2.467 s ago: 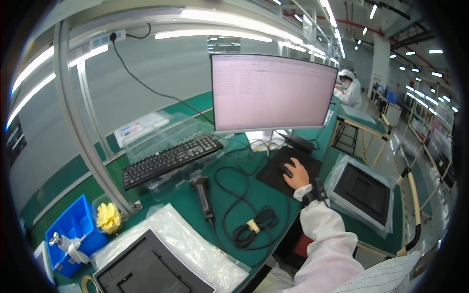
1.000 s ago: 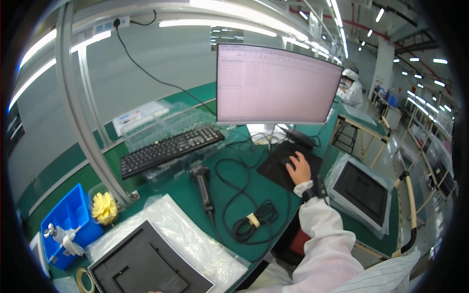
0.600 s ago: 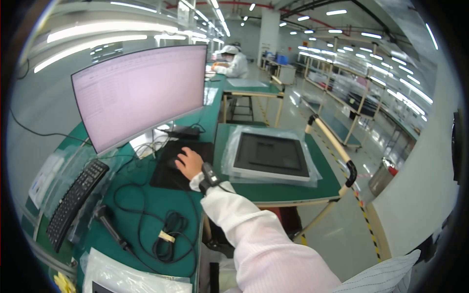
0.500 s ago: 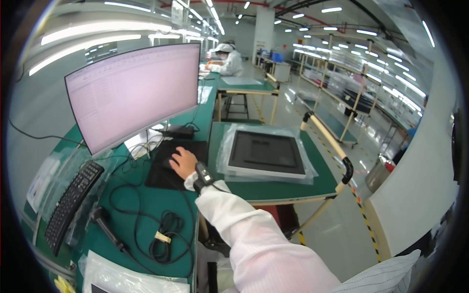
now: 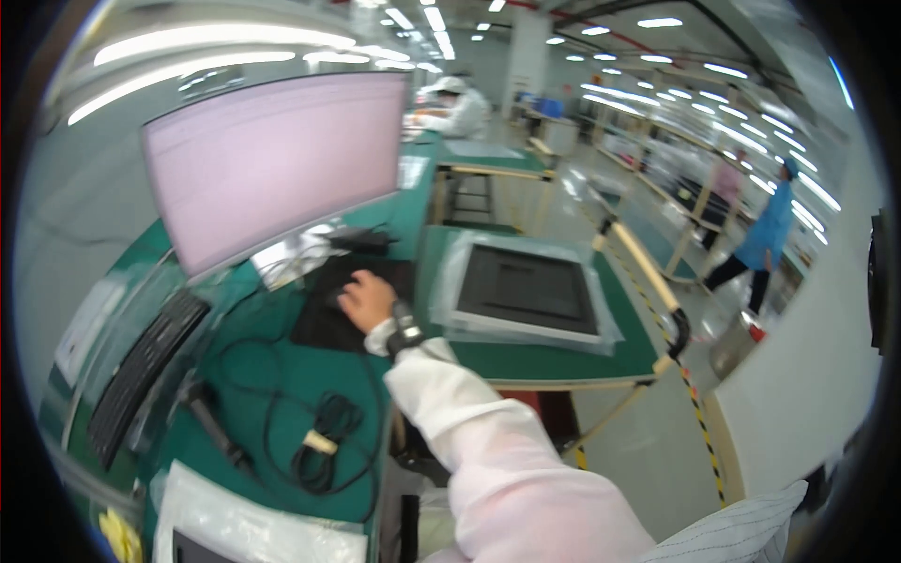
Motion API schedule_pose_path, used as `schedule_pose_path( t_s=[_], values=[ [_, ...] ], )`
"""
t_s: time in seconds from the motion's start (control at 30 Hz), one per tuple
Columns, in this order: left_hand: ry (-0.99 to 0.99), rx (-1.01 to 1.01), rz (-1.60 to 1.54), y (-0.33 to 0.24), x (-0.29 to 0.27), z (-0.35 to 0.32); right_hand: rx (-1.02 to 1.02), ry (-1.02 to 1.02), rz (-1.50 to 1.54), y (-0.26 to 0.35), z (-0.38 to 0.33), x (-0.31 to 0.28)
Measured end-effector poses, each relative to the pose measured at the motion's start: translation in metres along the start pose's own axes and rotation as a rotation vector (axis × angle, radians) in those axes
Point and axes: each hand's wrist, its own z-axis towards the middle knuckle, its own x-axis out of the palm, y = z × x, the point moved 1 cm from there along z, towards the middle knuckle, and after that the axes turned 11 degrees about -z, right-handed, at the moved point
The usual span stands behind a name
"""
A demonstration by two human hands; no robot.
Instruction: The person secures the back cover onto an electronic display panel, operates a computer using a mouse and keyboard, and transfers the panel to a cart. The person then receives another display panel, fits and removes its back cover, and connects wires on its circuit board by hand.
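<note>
My right hand [image 5: 368, 302] rests on a black mouse pad [image 5: 324, 324] in front of a large monitor [image 5: 277, 169]. Its fingers are bent and slightly spread over the pad. Whatever lies under the palm is dark and hidden. A dark device with a strap [image 5: 405, 330] sits on my right wrist, over a white sleeve. My left hand is out of view. The monitor shows a pale, blurred screen. To the left, a black keyboard [image 5: 145, 375] stands tilted on a clear stand. Nearer me lie a dark handheld tool with a cable [image 5: 214, 427] and a coiled black cable [image 5: 328, 436].
Right of the hand, a black and white flat panel [image 5: 530, 291] lies on plastic film on a green cart with a tan handle [image 5: 648, 267]. A bagged item [image 5: 253, 511] sits at the near edge. Beyond are a seated worker [image 5: 460, 113] and a person in blue [image 5: 768, 225].
The whole view has shifted, so the bench appears farther right. My right hand stays over the mouse pad. A person in blue and one in pink have come into sight at right.
</note>
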Motion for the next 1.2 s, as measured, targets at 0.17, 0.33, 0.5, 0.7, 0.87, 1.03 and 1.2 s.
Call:
schedule_pose_path(
  t_s=[0.17, 0.33, 0.5, 0.7, 0.87, 1.03, 1.2],
  values=[
    [0.729, -1.171, -0.879, 0.016, -0.064, 0.095, 0.046, -0.008, -0.123, -0.046, -0.004, -0.022],
    [0.644, -1.24, -0.971, 0.008, -0.082, 0.084, -0.013, 0.066, -0.03, -0.015, -0.003, 0.0],
    [0.756, -1.271, -0.991, 0.016, -0.083, 0.095, -0.007, 0.103, -0.034, -0.019, -0.005, -0.005],
    [0.79, -1.263, -1.006, 0.013, -0.084, 0.092, 0.0, 0.115, -0.033, -0.02, -0.005, -0.008],
    [0.805, -1.303, -1.047, 0.022, -0.085, 0.093, -0.036, 0.154, -0.058, -0.014, -0.003, -0.003],
    [0.556, -1.131, -0.866, 0.003, -0.068, 0.068, -0.057, 0.226, -0.073, -0.038, -0.001, -0.011],
    [0.545, -1.159, -0.877, -0.002, -0.072, 0.066, -0.108, 0.287, -0.054, -0.046, -0.001, 0.008]
  ],
)
